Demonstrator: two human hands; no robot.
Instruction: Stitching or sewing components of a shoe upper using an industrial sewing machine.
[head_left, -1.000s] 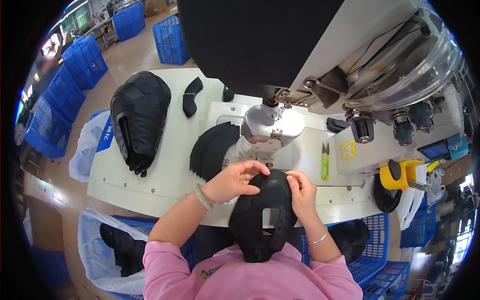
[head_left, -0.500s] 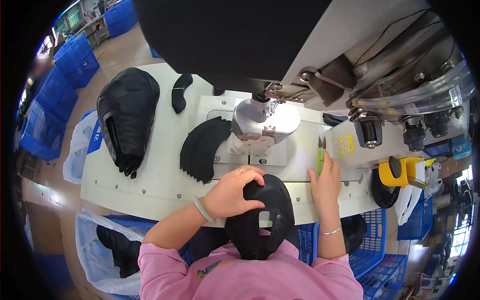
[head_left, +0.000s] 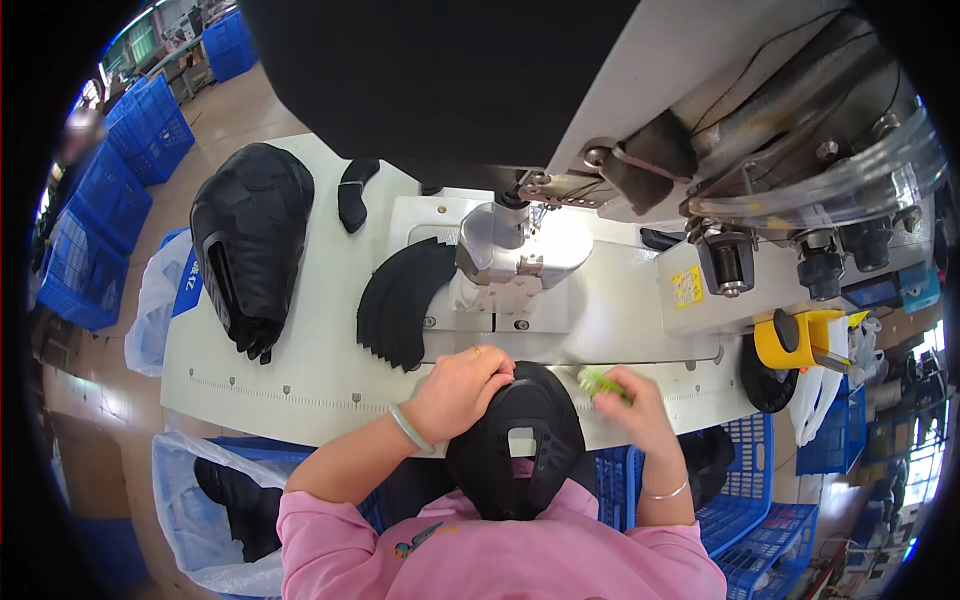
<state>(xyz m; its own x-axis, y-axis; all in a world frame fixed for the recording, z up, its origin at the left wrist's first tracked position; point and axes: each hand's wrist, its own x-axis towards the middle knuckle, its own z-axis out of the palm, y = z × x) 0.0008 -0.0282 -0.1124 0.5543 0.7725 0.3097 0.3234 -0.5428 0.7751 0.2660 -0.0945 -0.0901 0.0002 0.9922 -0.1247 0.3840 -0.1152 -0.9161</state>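
My left hand pinches the upper left edge of a black shoe upper, which rests against me at the table's front edge with its opening showing. To its right, my right hand is closed round a pair of green-handled thread snips, partly smeared by motion. Beyond the hands stands the sewing machine's metal post. Fanned on the table left of that post are several curved black pieces.
A stack of black uppers lies at the table's left, with a small banded black bundle beside it. The dark machine head hangs above. Blue crates and a plastic-lined crate stand below the front edge. A yellow holder sits at right.
My right hand has lifted the snips off the table and brought them nearer the upper. My left fingers have closed into a pinch on the upper's edge.
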